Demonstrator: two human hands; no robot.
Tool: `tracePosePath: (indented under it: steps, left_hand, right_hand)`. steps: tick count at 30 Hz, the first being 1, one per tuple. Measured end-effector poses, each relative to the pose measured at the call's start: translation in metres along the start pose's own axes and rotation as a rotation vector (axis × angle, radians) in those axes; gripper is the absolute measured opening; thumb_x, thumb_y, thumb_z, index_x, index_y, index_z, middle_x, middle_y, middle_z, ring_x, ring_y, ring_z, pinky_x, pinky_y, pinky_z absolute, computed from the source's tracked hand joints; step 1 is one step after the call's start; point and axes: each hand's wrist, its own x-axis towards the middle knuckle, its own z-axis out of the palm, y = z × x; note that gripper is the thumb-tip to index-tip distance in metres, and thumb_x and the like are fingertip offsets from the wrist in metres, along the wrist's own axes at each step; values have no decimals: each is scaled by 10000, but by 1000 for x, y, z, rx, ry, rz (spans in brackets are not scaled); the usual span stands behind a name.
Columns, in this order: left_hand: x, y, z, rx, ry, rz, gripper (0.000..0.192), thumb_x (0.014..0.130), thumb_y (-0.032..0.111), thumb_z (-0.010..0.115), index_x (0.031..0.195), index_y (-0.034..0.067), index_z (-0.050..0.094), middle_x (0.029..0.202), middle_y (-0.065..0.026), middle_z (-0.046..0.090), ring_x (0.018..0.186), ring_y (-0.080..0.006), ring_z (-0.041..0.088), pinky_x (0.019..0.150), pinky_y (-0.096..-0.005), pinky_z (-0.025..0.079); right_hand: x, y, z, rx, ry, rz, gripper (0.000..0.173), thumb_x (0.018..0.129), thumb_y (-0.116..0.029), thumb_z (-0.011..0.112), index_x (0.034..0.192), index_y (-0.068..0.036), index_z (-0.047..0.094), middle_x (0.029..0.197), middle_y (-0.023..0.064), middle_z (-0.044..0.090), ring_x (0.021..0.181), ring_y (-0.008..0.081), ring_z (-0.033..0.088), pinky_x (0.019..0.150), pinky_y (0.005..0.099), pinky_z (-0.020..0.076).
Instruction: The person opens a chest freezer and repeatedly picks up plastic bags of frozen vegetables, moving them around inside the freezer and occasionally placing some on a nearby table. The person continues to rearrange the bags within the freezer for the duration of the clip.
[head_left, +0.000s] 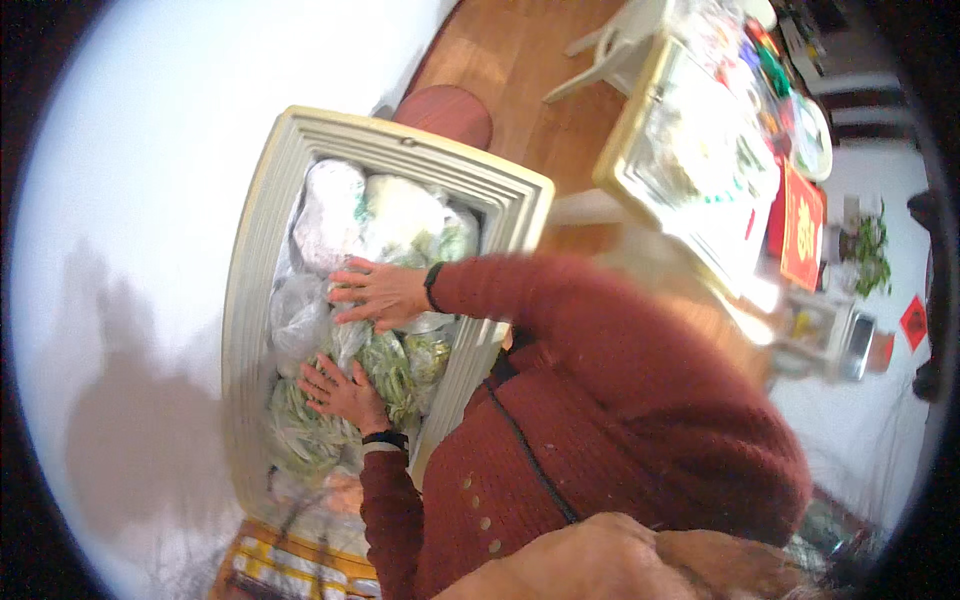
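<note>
A large cream rectangular chest (255, 225) with stepped inner walls stands in front of me, packed with clear plastic bags. My right hand (382, 292) lies palm down over the bags at its middle, fingers spread, a dark band around the wrist. Closer to the lower end, my left hand (345, 394) rests with fingers apart on bagged green leafy vegetables (386, 367). A knotted clear bag (298, 311) sits beside my right hand. Beyond it are a whitish wrapped bundle (330, 214) and a pale bagged item (405, 214). Neither hand grips anything.
A white wall (150, 187) runs along the chest's far side. A round reddish stool (446, 116) touches its upper end. Behind me, a second cream-rimmed container (637, 127) holds blurred bags. A white chair (611, 56) stands on the wooden floor (510, 52).
</note>
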Motion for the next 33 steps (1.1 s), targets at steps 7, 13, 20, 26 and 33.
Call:
tracePosePath:
  steps: [7,13,20,26,33]
  left_hand:
    - [-2,-5,15,16,199,92,655,1062,562,362,1604,202,286,1689,-132,156,1523,-427,168,1148,-642,209]
    - [-2,-6,13,-1,141,71,657,1049,542,421,1599,204,297,1681,-129,179,1505,-436,205,1139,-663,224]
    - [-2,-5,19,19,203,96,668,1044,533,440,1604,203,289,1669,-152,193,1491,-465,216,1078,-708,280]
    - [-4,-5,16,-46,156,65,682,1040,541,436,1612,207,274,1687,-143,141,1507,-471,163,1116,-727,198]
    - [-3,-3,11,-8,159,66,684,999,536,501,1570,187,358,1654,-175,228,1483,-489,213,1098,-722,229]
  right_hand:
    - [-22,-22,-5,-67,-31,134,792,845,-584,725,1510,-255,447,1636,90,271,1540,359,136,1175,630,206]
    - [-23,-19,-4,-113,-290,172,811,874,-598,665,1556,-249,401,1674,82,228,1556,364,94,1177,642,167]
    - [-67,-66,-67,128,-177,245,733,878,-429,695,1497,-141,429,1551,117,415,1487,340,293,1157,597,228]
    - [-137,-65,-107,168,-26,638,606,860,-202,695,1378,-15,442,1403,225,497,1289,432,508,1037,542,438]
    - [-100,46,-71,164,-362,982,771,817,-371,793,1375,62,482,1335,304,556,1160,478,601,984,514,491]
